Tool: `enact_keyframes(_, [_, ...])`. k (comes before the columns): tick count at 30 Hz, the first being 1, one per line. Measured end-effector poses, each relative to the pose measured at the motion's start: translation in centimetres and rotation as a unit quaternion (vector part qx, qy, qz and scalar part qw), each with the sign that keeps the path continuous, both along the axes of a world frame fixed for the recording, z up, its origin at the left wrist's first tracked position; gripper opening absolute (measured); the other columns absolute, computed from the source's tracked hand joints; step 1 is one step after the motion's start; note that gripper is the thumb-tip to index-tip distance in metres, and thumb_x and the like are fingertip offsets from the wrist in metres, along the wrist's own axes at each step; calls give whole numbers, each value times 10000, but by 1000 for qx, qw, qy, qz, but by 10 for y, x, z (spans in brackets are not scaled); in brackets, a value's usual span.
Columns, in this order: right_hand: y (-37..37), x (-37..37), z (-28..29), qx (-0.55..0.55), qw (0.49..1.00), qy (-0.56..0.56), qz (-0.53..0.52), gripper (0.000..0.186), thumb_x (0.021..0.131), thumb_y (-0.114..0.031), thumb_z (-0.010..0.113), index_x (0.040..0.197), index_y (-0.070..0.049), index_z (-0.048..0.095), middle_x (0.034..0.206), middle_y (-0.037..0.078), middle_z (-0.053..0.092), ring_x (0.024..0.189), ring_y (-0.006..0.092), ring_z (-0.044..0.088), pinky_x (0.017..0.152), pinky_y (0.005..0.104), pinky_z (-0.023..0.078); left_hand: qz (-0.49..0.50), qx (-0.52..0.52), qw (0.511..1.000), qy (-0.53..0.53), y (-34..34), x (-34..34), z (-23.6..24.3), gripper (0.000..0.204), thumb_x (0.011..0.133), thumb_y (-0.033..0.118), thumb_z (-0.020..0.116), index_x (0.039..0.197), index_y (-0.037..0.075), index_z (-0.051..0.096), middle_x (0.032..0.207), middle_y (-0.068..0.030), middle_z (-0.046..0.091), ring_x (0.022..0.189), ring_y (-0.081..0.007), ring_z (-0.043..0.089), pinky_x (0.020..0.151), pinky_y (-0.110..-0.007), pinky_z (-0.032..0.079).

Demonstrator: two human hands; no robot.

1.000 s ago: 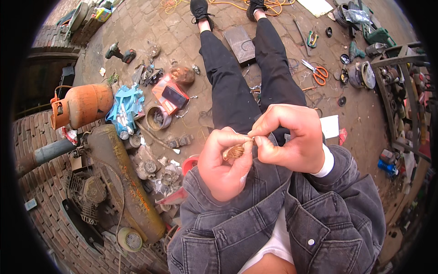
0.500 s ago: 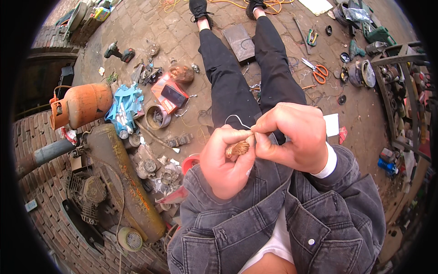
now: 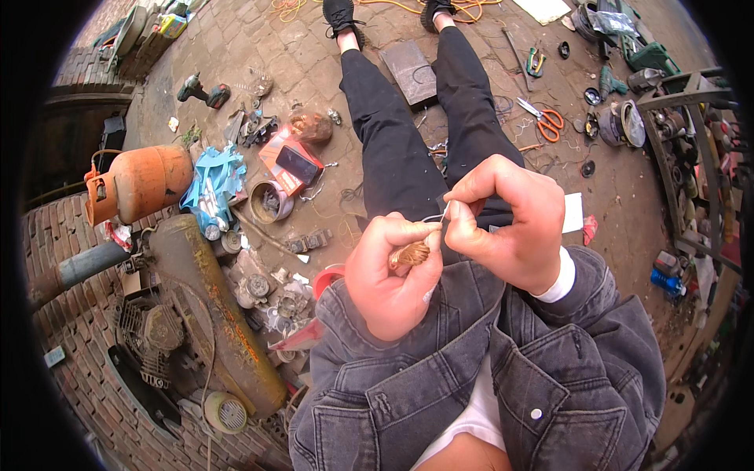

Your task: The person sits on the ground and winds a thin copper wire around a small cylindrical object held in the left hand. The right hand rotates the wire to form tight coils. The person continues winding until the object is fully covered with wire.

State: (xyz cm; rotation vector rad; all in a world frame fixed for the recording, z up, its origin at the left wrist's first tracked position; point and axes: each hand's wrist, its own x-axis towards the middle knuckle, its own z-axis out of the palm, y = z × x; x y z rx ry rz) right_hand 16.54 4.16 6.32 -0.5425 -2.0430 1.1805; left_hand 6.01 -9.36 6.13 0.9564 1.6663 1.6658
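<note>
My left hand (image 3: pixel 385 286) is curled around a bundle of copper wire (image 3: pixel 411 256), whose coppery strands show between thumb and fingers. Its thumb and forefinger tips press together above the bundle. A thin pale wire (image 3: pixel 431 218) runs from those fingertips toward my right hand (image 3: pixel 514 228), which pinches it between thumb and forefinger. The two hands sit close together above my lap, with a small gap between the fingertips. Whether the pale wire joins the copper bundle is hidden by the fingers.
Orange-handled scissors (image 3: pixel 542 120) and pliers (image 3: pixel 536 63) lie on the paving to the right. At left are a phone (image 3: pixel 299 164) on a red box, a cordless drill (image 3: pixel 203 91), an orange gas cylinder (image 3: pixel 149 180) and a rusty tank (image 3: pixel 224 314). A metal rack (image 3: pixel 695 149) stands far right.
My right hand has risen slightly, and its fingertips have moved away from the left ones. The pale wire's loop above the hands has become a short span between them.
</note>
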Motion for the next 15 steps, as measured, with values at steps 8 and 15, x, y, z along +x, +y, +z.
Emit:
enact_keyframes(8, [-1, -1, -3, -3, 999, -10, -33, 129, 744, 70, 714, 826, 14, 632, 750, 60, 672, 643, 112, 662, 605, 241, 526, -4, 1, 1000, -3, 1, -1, -2, 165, 890, -72, 678, 1029, -20, 606, 787, -3, 537, 666, -52, 466, 594, -224, 365])
enact_keyframes(15, [30, 5, -4, -48, 987, -10, -156, 15, 886, 37, 635, 888, 25, 626, 808, 15, 669, 728, 69, 630, 686, 216, 501, 33, 39, 998, -23, -4, 2, 4, 136, 911, -96, 642, 1011, -12, 603, 751, 3, 512, 633, -44, 451, 569, -217, 345])
